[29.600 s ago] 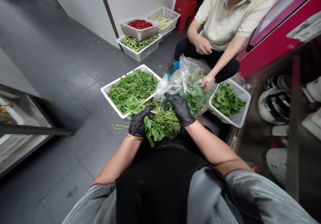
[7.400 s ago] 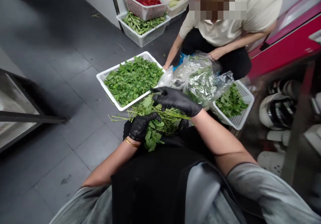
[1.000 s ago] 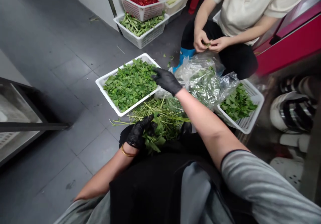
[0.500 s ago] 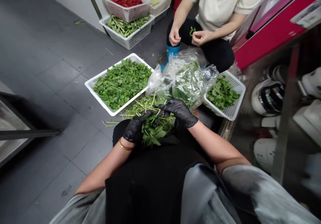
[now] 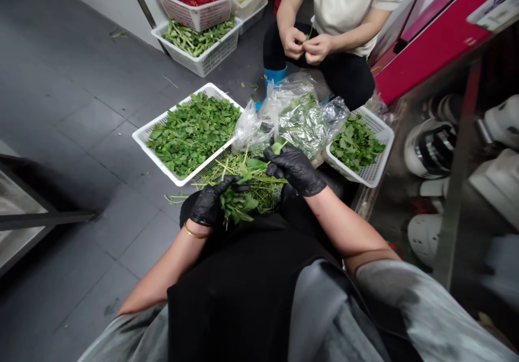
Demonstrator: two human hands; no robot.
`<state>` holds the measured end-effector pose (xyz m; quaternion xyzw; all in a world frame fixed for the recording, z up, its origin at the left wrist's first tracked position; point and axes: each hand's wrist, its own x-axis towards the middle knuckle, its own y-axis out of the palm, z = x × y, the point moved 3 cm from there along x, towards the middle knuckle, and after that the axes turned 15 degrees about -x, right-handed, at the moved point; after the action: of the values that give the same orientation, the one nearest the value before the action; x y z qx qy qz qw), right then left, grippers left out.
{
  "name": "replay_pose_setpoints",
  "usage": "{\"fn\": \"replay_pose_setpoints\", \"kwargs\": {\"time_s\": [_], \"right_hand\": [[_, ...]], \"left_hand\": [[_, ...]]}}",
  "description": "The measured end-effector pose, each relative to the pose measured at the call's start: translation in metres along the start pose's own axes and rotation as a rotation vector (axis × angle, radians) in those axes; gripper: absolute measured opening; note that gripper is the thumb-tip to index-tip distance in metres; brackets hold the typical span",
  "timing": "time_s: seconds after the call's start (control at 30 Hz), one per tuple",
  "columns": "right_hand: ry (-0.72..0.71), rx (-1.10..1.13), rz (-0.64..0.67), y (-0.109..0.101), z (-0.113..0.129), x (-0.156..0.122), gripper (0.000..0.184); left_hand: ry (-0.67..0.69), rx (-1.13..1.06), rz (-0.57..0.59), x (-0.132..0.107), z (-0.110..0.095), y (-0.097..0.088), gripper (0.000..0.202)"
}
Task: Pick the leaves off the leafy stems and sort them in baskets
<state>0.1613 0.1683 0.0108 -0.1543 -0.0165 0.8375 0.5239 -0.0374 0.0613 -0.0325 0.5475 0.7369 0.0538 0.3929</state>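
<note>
My left hand [image 5: 208, 206], in a black glove, is closed round a bunch of leafy green stems [image 5: 235, 202] held over my lap. My right hand [image 5: 295, 168], also gloved, pinches a sprig of green leaves [image 5: 259, 163] at the top of that bunch. Bare stems [image 5: 227, 168] lie heaped on the floor just beyond my hands. A white basket of picked leaves [image 5: 162, 162] stands ahead to the left. A clear plastic bag of greens [image 5: 300, 119] sits ahead of my right hand.
A second white basket of leaves [image 5: 375, 170] is at right. A person in a cream shirt crouches opposite, hands [image 5: 306, 46] together on a small sprig. Baskets of red chillies [image 5: 194, 5] and green beans [image 5: 198, 54] stand by the far wall. A red cabinet [image 5: 438, 48] borders the right.
My right hand came back from the left basket to the bunch and has now lifted a sprig away from it. The person opposite brought both hands together.
</note>
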Motion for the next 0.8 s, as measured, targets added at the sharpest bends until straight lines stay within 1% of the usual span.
{"fn": "replay_pose_setpoints", "kwargs": {"time_s": [0.07,0.13,0.2,0.23,0.3,0.37,0.43,0.47,0.53,0.6,0.67,0.7,0.73,0.8], "right_hand": [[0.002,0.004,-0.009,-0.005,0.001,0.002,0.042],[0.011,-0.014,0.034,0.002,0.001,0.001,0.042],[0.025,-0.038,0.087,0.016,0.000,-0.001,0.042],[0.032,-0.038,0.107,0.023,0.000,-0.002,0.042],[0.047,-0.006,0.123,0.036,-0.002,-0.005,0.043],[0.065,0.044,0.137,0.043,-0.004,-0.008,0.043],[0.087,0.086,0.158,0.047,-0.008,-0.011,0.042],[0.100,0.100,0.175,0.049,-0.009,-0.014,0.041],[0.127,0.119,0.223,0.055,-0.013,-0.018,0.040],[0.148,0.126,0.260,0.061,-0.017,-0.022,0.043],[0.148,0.132,0.238,0.066,-0.021,-0.024,0.045],[0.137,0.136,0.207,0.067,-0.022,-0.024,0.045],[0.122,0.146,0.170,0.066,-0.022,-0.024,0.045],[0.089,0.164,0.114,0.062,-0.020,-0.025,0.044]], "left_hand": [[0.026,-0.065,-0.027,-0.001,-0.005,-0.011,0.027],[0.131,-0.024,-0.060,-0.005,-0.013,-0.014,0.029],[0.239,0.154,-0.078,-0.012,-0.020,-0.008,0.028],[0.260,0.259,-0.081,-0.014,-0.023,-0.002,0.028],[0.247,0.411,-0.095,-0.018,-0.025,0.012,0.029],[0.214,0.457,-0.107,-0.018,-0.025,0.021,0.027],[0.208,0.446,-0.080,-0.015,-0.025,0.024,0.024],[0.218,0.430,-0.049,-0.014,-0.025,0.023,0.023],[0.255,0.406,0.028,-0.010,-0.022,0.018,0.019],[0.300,0.381,0.068,-0.007,-0.018,0.011,0.016],[0.321,0.366,0.102,-0.006,-0.011,0.005,0.012],[0.326,0.365,0.117,-0.006,-0.008,0.004,0.011],[0.326,0.367,0.137,-0.008,-0.005,0.005,0.010],[0.279,0.365,0.185,-0.012,-0.001,0.011,0.009]]}}
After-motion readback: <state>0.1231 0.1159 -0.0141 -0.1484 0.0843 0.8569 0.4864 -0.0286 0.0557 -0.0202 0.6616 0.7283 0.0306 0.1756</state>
